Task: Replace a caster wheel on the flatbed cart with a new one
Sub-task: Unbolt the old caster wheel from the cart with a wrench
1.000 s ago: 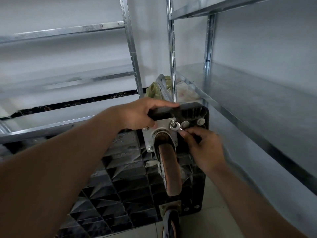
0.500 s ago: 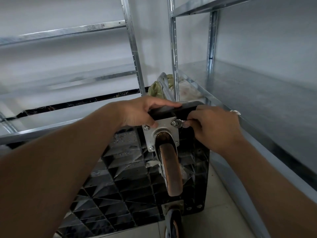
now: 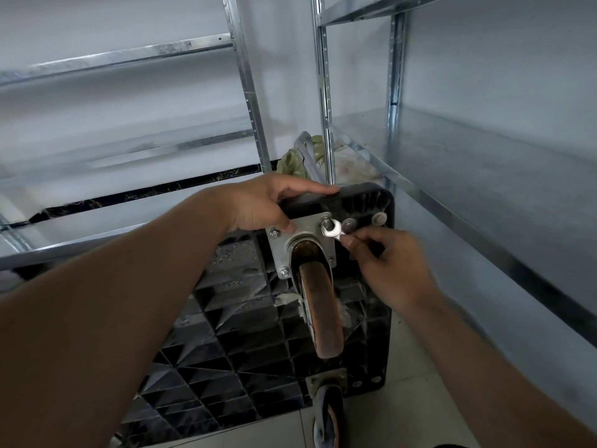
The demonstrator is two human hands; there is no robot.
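Metal shelving (image 3: pixel 484 163) flanking upended flatbed cart (image 3: pixel 245 344); left hand (image 3: pixel 268 205) gripping its edge, right hand (image 3: pixel 387 263) fingers pinching wrench (image 3: pixel 334 230) on caster wheel (image 3: pixel 321 312) plate bolt. Old wheel not yet off.

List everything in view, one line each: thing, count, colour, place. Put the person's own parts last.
flatbed cart: 1, black, tipped up on its edge, ribbed underside facing the camera
caster wheel: 1, rusty brown, on the mounting plate near the cart's top edge
mounting plate: 1, silver, bolted to the cart
second caster: 1, dark with an orange rim, at the cart's lower corner
wrench: 1, silver, its open end at the plate's upper right bolt
metal shelving: 2 units, grey, left and right
bag: 1, greenish, behind the cart
left hand: 1, gripping the cart's top edge
right hand: 1, fingers pinching the wrench
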